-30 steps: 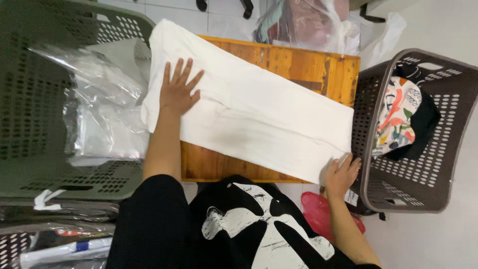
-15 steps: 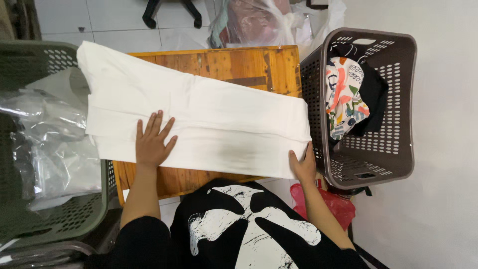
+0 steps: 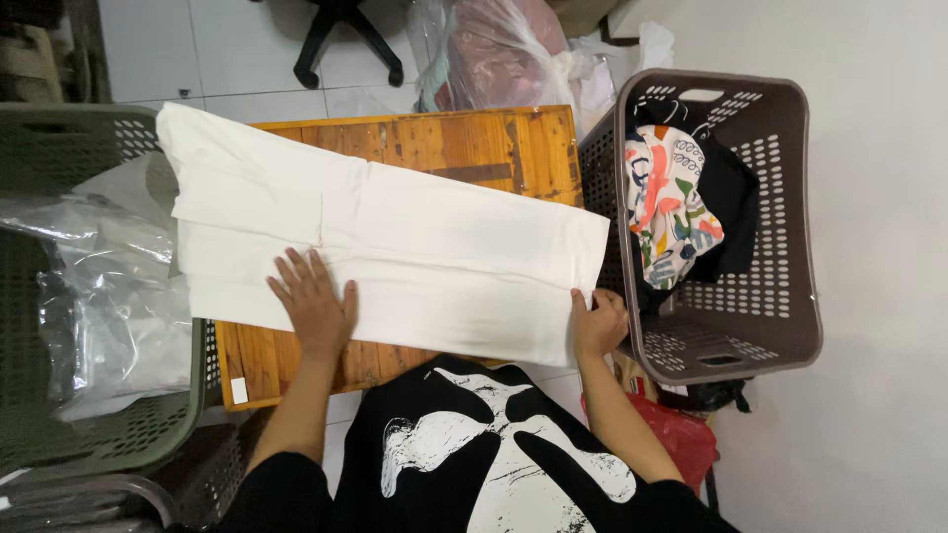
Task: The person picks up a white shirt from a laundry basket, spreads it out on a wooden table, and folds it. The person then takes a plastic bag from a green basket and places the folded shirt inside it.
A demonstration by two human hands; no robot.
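A long white cloth [image 3: 415, 247] lies spread across a small wooden table [image 3: 464, 143], folded lengthwise, its left end hanging over the table's edge. My left hand [image 3: 311, 304] rests flat on the cloth near its front edge, fingers spread. My right hand [image 3: 597, 321] pinches the cloth's right end at the front corner, just past the table's right side.
A brown laundry basket [image 3: 780, 296] at the right holds a patterned garment [image 3: 671, 212] and dark clothes. A green basket [image 3: 89, 434] at the left holds clear plastic bags [image 3: 99, 296]. Behind the table are an office chair base [image 3: 341, 39] and a filled plastic bag [image 3: 504, 49]. A red bag [image 3: 676, 439] lies by my right arm.
My left hand has slid along the cloth toward its front edge. My right hand stays on the right end. The camera has shifted, so the table sits more central.
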